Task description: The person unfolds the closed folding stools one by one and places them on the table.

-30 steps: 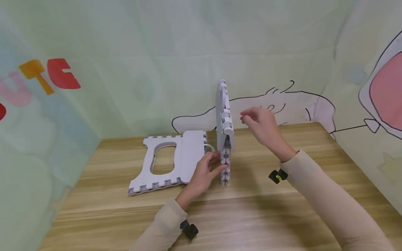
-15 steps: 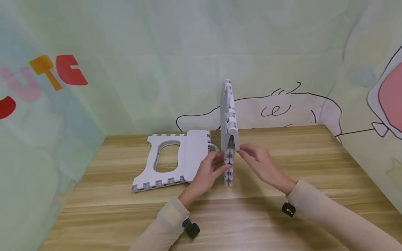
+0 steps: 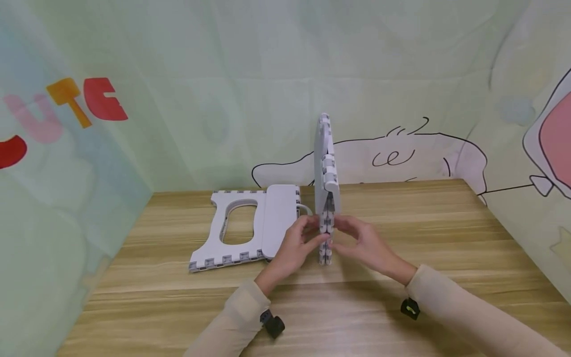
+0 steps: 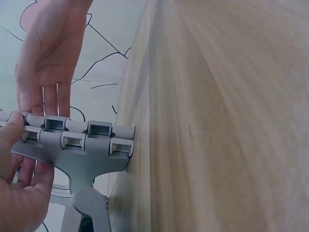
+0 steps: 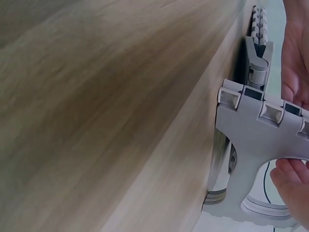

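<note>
A folded grey-white folding stool (image 3: 327, 191) stands upright on edge in the head view, seen narrow side on. My left hand (image 3: 294, 245) grips its lower near part from the left, thumb on the hinged edge and fingers behind. From the other side my right hand (image 3: 368, 245) holds the same part, its thumb against the near edge and its fingertips hidden behind the panel. In the left wrist view, curled left-hand fingers (image 4: 41, 181) show beneath the stool's hinged edge (image 4: 72, 137). Right-hand fingers (image 5: 292, 171) reach the leg's curved opening in the right wrist view.
Another folded stool (image 3: 278, 218) of the same kind lies flat on the wooden table (image 3: 169, 307), just left of the upright one. Behind the table hangs a printed cloth backdrop (image 3: 263, 99). Each wrist carries a small black camera (image 3: 273, 325).
My right hand has come down from beside the stool's upper part to its lower near edge and taken hold there. The left hand keeps its grip; the view shifts slightly.
</note>
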Tool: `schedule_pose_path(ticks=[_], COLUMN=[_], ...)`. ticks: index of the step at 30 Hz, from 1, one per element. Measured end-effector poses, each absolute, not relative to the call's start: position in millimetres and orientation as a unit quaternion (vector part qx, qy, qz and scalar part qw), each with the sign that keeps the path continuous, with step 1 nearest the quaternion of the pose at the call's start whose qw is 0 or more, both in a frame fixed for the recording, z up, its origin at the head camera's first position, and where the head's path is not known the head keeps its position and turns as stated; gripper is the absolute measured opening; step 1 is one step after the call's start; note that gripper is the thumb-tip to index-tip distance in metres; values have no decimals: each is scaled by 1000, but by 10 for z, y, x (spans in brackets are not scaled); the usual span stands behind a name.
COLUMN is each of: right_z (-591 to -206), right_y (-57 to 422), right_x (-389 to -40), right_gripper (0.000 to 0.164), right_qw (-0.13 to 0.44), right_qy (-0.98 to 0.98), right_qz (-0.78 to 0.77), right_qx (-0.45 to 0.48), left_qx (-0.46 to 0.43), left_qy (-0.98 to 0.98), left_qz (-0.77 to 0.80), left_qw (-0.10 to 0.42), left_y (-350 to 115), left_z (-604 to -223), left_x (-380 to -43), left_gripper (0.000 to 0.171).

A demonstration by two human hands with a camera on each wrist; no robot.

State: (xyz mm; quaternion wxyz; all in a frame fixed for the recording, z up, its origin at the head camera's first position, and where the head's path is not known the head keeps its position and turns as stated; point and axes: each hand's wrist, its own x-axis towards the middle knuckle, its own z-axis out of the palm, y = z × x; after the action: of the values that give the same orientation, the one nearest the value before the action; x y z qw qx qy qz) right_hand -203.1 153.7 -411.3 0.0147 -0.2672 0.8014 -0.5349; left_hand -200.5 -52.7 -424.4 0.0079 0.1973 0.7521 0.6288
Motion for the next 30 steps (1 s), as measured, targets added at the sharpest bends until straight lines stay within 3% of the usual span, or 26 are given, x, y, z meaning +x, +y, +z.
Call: schedule_pose_path(ticks=[9, 19, 30], right_z=[-4137, -4115, -4119], right_y=[1506, 1511, 1603], right_x=[-2094, -2108, -2103], right_gripper=[53, 47, 47], right_qw=[16, 10, 0], right_qy=[785, 784, 793], right_qz=[-551, -547, -537], right_qx=[-282, -294, -287], left_qx=[198, 210, 218], left_qy=[749, 747, 750], left_qz=[632, 630, 624], left_qw=[27, 28, 19], left_y=[-524, -544, -576], left_z=[-4214, -3914, -4259], left_x=[-2003, -1838, -2021], left_gripper=[39, 32, 34])
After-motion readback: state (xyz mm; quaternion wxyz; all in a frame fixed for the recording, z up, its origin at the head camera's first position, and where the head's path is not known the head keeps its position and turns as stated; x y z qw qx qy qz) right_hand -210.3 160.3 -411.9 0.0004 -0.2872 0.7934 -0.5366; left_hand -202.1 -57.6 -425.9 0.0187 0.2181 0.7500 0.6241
